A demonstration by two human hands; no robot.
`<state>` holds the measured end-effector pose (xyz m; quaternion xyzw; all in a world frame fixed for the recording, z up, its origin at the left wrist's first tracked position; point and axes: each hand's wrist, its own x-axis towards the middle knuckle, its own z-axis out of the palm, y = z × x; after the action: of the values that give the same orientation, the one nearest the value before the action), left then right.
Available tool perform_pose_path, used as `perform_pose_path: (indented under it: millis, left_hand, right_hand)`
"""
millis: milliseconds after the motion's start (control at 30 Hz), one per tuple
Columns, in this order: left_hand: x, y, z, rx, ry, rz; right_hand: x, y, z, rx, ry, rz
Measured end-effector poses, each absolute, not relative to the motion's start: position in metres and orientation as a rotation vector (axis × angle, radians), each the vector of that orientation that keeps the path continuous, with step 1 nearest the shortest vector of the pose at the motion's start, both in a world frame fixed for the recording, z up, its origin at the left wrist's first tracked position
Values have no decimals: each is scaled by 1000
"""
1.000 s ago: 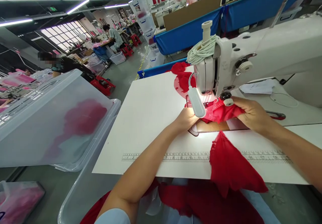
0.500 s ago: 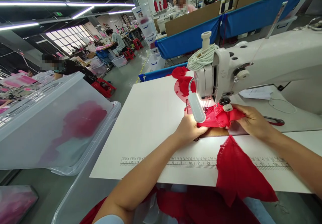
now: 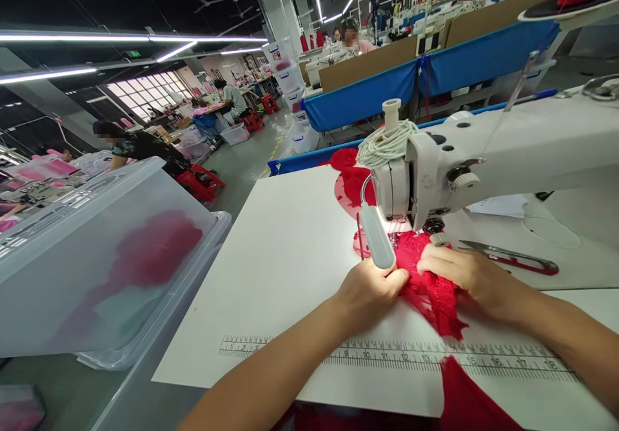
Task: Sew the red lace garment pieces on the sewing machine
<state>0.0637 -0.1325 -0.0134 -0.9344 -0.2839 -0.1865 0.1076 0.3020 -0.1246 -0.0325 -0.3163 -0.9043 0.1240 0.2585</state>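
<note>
lace (image 3: pixel 430 289) now flat | needle hidden behind lamp (image 3: pixel 376 244)

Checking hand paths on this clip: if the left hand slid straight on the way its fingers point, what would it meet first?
The left hand points up and right across the red lace fabric. Most likely it meets the small lamp head just above its fingertips first, then the sewing machine's needle area; depth is unclear.

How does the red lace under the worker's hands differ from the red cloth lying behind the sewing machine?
The red lace fabric lies in front of the needle, pressed flat by the left hand and right hand. The red cloth heap lies bunched behind the white sewing machine, untouched. Both are red and rest on the white table.
</note>
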Motion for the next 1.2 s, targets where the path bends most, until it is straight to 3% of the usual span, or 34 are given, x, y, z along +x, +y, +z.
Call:
perform_pose_path:
  millis: [267,667,900,1200]
  left_hand:
    - [62,-150,13,-3031,-995,-413]
    - [63,-152,4,-2864,-1021,-520]
    - [63,-152,1,-2838,-1008,-560]
    - [59,-148,-1,-2817,-1019,-605]
  right_hand:
    - [296,-124,-31,-806,-2409,74]
    - [294,-128,-21,-790,-2464,-226]
    - [292,-133,-36,-907,-2433,-220]
    - [292,-130,-20,-839,-2508,-231]
